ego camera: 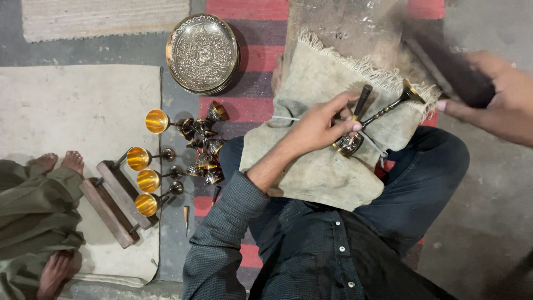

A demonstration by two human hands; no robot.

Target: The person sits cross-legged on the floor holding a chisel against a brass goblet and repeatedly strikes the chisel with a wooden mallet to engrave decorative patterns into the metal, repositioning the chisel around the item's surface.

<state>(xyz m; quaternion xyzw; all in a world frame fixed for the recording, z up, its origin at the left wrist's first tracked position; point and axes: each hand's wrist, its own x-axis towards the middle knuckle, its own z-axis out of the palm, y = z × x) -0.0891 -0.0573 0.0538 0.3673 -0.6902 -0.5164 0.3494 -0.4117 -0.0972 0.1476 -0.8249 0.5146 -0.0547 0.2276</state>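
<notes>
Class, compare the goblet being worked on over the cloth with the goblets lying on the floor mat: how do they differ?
The goblet on the cloth lies under the left hand, alone; the goblets on the floor lie untouched in a group. The held one's bowl is mostly hidden by fingers, while the floor ones show bright golden insides. The right hand holds a dark tool above it. All share slim stems and brassy metal.

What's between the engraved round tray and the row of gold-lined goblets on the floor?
Head view: a cluster of smaller brass goblets lies between the engraved tray and the gold-lined goblets.

Engraved round tray (pixel 202 53), brass goblets (pixel 149 180), wooden clamp (pixel 114 206) on floor mats.
</notes>
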